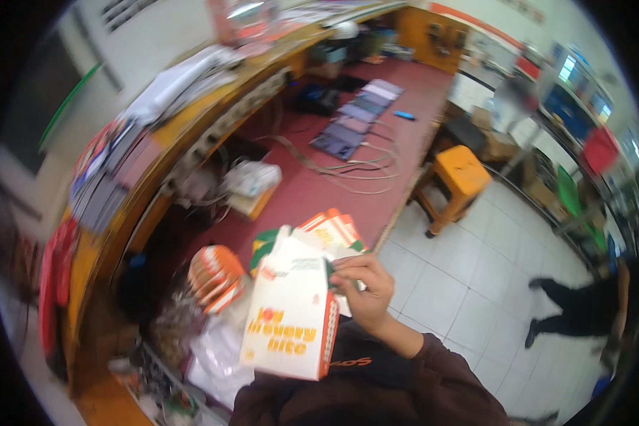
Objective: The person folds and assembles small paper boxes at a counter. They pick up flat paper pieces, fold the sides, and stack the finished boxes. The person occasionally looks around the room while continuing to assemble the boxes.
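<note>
A white paper food box [285, 312] with orange and yellow lettering and an orange patterned side stands upright in front of my chest, its top flaps raised. My right hand [366, 285] is closed at the box's upper right edge, thumb and fingers pinching a flap there. My left hand does not show; the box covers the place where the left sleeve [259, 399] leads. Behind the box, flat orange, white and yellow cartons [334, 228] lie on the dark red tabletop [302, 206]. To its left sits a bundle of orange and white paper packaging [216, 273].
Several phones [362, 117] lie in a row with white cables beside a blue pen-like object [404, 115]. An orange stool [453, 186] stands right of the table on white tiles. Clear plastic bags [216, 358] sit at the near left. Another person's dark-trousered legs [582, 309] show at the right.
</note>
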The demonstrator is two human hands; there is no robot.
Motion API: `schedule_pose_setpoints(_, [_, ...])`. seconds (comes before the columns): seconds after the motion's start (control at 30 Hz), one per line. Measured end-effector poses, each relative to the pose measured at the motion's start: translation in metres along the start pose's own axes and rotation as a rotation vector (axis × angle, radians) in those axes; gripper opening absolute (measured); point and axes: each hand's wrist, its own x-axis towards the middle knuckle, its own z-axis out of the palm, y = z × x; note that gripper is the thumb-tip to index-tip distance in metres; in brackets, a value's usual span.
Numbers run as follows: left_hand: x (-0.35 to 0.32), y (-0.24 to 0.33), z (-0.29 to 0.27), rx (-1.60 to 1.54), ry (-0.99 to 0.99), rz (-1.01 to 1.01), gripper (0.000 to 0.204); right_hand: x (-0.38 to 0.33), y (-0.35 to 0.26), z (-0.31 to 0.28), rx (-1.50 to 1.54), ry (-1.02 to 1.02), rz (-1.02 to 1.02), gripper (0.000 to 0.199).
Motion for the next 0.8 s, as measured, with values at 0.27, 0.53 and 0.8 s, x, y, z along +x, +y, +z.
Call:
schedule_pose_setpoints(0.27, [-0.007,0.009,-0.004,-0.101,0.021,-0.057,0.025,0.012,-0.003,0.008,-0.027,-0.263,0.061,0.017])
schedule_pose_setpoints(0.53, [0.002,0.011,0.004,-0.051,-0.079,0.041,0.025,0.002,-0.003,0.025,-0.102,-0.263,-0.033,0.014])
schedule_pose_setpoints(0.8, [0.008,0.024,0.01,0.004,-0.166,0.116,0.023,0.002,0.004,0.021,0.056,-0.176,0.17,0.008])
